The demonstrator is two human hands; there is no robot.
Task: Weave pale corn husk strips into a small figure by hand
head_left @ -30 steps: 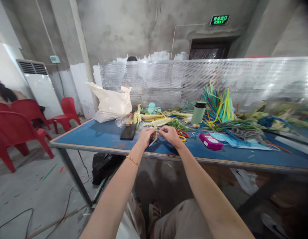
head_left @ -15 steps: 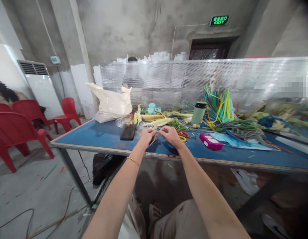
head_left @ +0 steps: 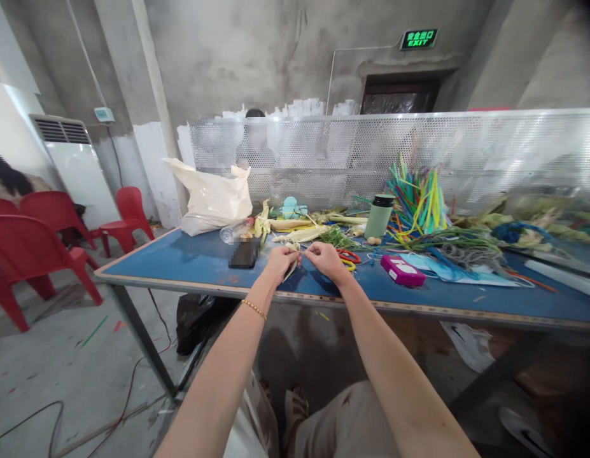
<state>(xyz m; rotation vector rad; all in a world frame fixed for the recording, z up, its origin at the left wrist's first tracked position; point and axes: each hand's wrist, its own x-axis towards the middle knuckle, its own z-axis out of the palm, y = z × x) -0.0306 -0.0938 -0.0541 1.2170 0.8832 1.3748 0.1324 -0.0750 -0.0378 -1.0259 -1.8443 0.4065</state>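
Above the near edge of the blue table (head_left: 151, 267), my left hand (head_left: 281, 262) is closed in a pinch on a pale strip of corn husk (head_left: 290, 272), whose end hangs below the fingers. My right hand (head_left: 325, 259) faces it with thumb and fingertips pressed together, close to the left fingertips. Whatever the right fingers pinch is too small to make out. Just beyond both hands lie pale corn husks (head_left: 307, 234). Scissors with red handles (head_left: 348, 256) rest past my right hand, beside a yellow loop (head_left: 348, 265).
A phone (head_left: 244, 253) and a cream plastic bag (head_left: 217, 197) lie left. To the right are a green bottle (head_left: 379, 216), a purple box (head_left: 402, 271), a blue face mask (head_left: 459, 272) and colourful pipe cleaners (head_left: 421, 200). A perforated metal screen (head_left: 304, 152) stands behind; a person sits beyond it.
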